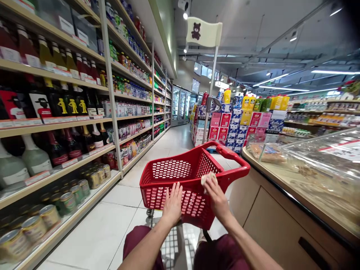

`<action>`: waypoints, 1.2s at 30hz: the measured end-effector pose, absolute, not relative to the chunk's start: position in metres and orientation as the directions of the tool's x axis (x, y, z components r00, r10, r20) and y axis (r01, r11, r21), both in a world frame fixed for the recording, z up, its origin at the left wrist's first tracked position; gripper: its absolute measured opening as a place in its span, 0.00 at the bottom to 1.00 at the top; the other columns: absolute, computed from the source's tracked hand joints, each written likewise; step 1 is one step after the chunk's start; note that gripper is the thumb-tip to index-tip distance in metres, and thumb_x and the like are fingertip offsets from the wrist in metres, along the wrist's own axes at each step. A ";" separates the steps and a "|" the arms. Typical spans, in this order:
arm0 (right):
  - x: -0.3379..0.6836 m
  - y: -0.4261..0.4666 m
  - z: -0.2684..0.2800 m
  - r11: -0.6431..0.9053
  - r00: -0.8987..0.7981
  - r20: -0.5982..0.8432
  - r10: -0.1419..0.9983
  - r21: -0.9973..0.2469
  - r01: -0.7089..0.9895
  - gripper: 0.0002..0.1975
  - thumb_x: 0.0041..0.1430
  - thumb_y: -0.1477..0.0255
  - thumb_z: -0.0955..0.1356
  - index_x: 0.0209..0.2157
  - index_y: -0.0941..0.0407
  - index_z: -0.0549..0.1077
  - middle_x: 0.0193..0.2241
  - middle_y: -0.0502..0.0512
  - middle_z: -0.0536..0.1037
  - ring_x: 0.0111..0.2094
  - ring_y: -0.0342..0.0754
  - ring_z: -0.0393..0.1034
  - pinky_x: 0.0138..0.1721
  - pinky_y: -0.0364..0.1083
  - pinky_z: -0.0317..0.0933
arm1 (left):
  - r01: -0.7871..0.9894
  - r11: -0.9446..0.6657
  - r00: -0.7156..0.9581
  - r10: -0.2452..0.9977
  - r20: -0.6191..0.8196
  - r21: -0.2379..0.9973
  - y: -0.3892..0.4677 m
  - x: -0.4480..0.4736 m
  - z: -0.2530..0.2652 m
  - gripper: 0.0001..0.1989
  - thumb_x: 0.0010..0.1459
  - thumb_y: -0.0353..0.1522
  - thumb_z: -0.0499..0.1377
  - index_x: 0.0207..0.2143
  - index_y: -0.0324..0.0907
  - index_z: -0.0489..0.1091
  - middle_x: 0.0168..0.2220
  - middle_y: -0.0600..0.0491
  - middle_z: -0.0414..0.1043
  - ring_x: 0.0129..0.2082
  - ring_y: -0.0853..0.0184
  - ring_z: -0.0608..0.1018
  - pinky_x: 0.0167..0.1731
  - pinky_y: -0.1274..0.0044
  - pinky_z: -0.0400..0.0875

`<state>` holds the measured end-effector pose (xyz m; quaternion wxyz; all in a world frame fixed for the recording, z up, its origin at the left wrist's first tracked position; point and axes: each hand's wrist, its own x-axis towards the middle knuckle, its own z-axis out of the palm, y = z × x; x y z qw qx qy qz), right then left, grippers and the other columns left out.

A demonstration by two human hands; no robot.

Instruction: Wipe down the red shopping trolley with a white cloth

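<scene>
A small red plastic shopping cart [168,170] stands side-on in front of my knees, its perforated basket holding nothing that I can see. My left hand [173,202] lies flat against the basket's near side, fingers stretched upward to just under the rim. At the rim's right part, close to the handle [234,159], my right hand [215,193] presses a crumpled pale cloth [208,179] against the red plastic. Behind the handle a pole rises from the cart, carrying a cream flag [204,32] with a brown bear on it.
Shelves of bottles and cans [70,120] line the left side. A wooden counter [270,213] with clear covers [323,165] stands close on the right. Stacked drink cartons [225,125] are ahead, and glass-door fridges [180,105] stand farther back. White tiles [118,221] cover the floor.
</scene>
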<state>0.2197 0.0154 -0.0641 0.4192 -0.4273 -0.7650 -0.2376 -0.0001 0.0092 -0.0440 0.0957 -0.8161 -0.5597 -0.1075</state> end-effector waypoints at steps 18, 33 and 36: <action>0.127 0.024 -0.104 0.657 -0.487 0.781 0.392 0.134 0.742 0.24 0.57 0.83 0.55 0.54 0.55 0.60 0.51 0.53 0.66 0.59 0.45 0.41 0.55 0.47 0.54 | 0.961 -0.274 0.266 0.910 0.319 -0.018 0.010 -0.069 -0.063 0.35 0.47 0.20 0.43 0.59 0.36 0.41 0.62 0.50 0.33 0.61 0.65 0.36 0.57 0.63 0.37; 0.025 0.038 -0.088 0.686 -0.598 0.738 0.312 0.260 0.679 0.16 0.58 0.81 0.55 0.44 0.63 0.69 0.51 0.57 0.64 0.55 0.42 0.52 0.52 0.46 0.53 | 0.999 -0.051 0.055 0.945 0.322 -0.020 0.005 -0.136 -0.079 0.35 0.47 0.21 0.43 0.60 0.34 0.39 0.62 0.47 0.35 0.61 0.64 0.38 0.57 0.62 0.42; -0.002 0.044 -0.078 0.665 -0.606 0.745 0.278 0.306 0.681 0.19 0.58 0.82 0.53 0.30 0.63 0.73 0.41 0.58 0.75 0.43 0.34 0.68 0.32 0.35 0.66 | 1.000 0.010 -0.011 0.948 0.317 0.003 0.004 -0.147 -0.078 0.35 0.46 0.20 0.43 0.60 0.34 0.40 0.62 0.48 0.34 0.61 0.64 0.39 0.57 0.63 0.42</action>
